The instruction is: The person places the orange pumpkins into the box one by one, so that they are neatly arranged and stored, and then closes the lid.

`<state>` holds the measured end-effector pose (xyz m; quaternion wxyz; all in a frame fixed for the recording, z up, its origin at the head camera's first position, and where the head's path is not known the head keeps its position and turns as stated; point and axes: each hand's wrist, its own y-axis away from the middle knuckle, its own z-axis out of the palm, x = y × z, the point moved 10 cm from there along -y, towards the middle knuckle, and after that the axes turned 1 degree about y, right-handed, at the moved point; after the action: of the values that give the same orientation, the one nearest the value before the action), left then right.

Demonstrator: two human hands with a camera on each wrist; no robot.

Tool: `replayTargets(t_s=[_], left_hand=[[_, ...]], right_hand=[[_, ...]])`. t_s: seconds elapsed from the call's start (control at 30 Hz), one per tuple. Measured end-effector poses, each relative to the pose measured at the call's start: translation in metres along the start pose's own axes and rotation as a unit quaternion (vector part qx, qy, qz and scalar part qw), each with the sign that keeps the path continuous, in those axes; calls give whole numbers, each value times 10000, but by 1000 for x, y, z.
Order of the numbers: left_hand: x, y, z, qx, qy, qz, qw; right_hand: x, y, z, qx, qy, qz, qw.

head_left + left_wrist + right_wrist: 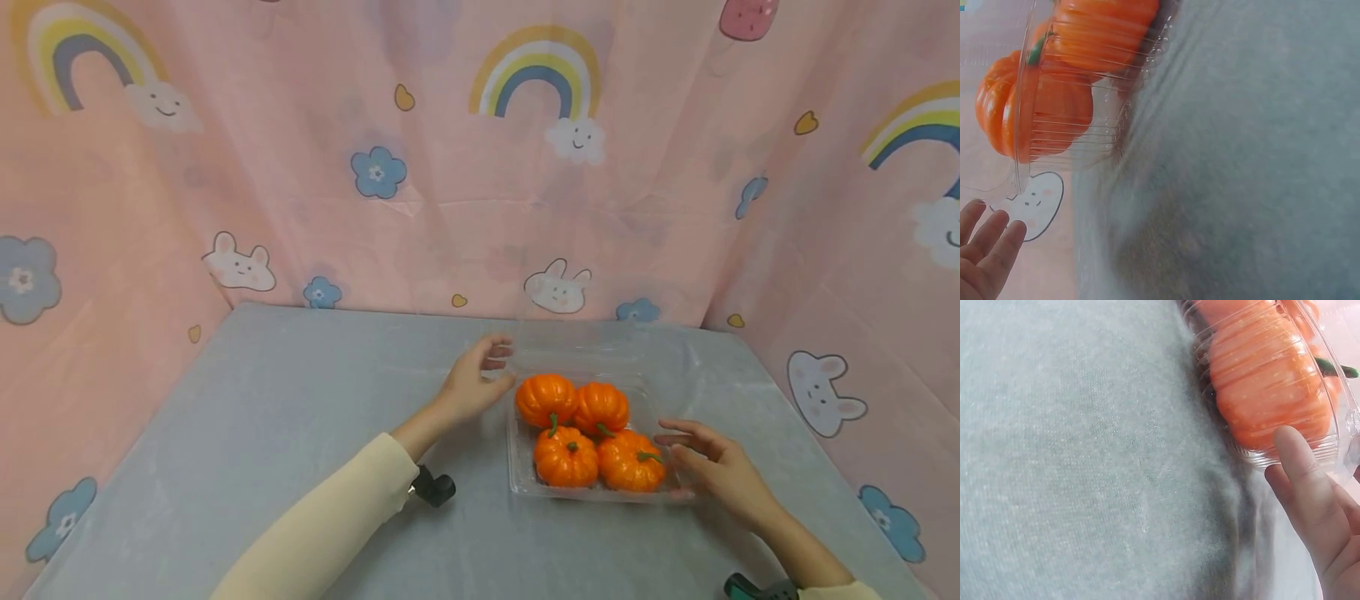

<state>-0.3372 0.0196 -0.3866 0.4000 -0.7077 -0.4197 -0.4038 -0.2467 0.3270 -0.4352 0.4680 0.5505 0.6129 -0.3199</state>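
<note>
A clear plastic clamshell box (pixel 516 475) stands on the grey cloth with its transparent lid (pixel 573 346) raised at the back. Inside lie several small orange pumpkins, among them a front-left one (pixel 567 458) and a front-right one (pixel 632 463), with green stems. My left hand (pixel 474 385) is by the box's back left corner, fingers loosely bent and holding nothing; in the left wrist view its fingers (pixel 999 253) spread below the rim. Along the right side is my right hand (pixel 723 475), fingers relaxed. From the right wrist view, I cannot tell whether its fingers (pixel 1300 465) touch the wall.
Grey cloth (pixel 315 417) covers the table. Pink curtains (pixel 442 242) printed with rainbows, flowers and rabbits enclose the back and both sides. A dark wrist device (pixel 433 486) sits at the left cuff, another (pixel 757 588) near the right.
</note>
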Motion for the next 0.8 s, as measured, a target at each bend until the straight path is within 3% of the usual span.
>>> replayTargets(t_s=[0.37, 0.8], left_hand=[[0, 15, -1, -189, -169, 85, 9996], [-1, 29, 1, -419, -290, -191, 9985]], right_hand=[[-4, 4, 4, -247, -209, -329, 9989], [-2, 13, -9, -243, -126, 23, 9996]])
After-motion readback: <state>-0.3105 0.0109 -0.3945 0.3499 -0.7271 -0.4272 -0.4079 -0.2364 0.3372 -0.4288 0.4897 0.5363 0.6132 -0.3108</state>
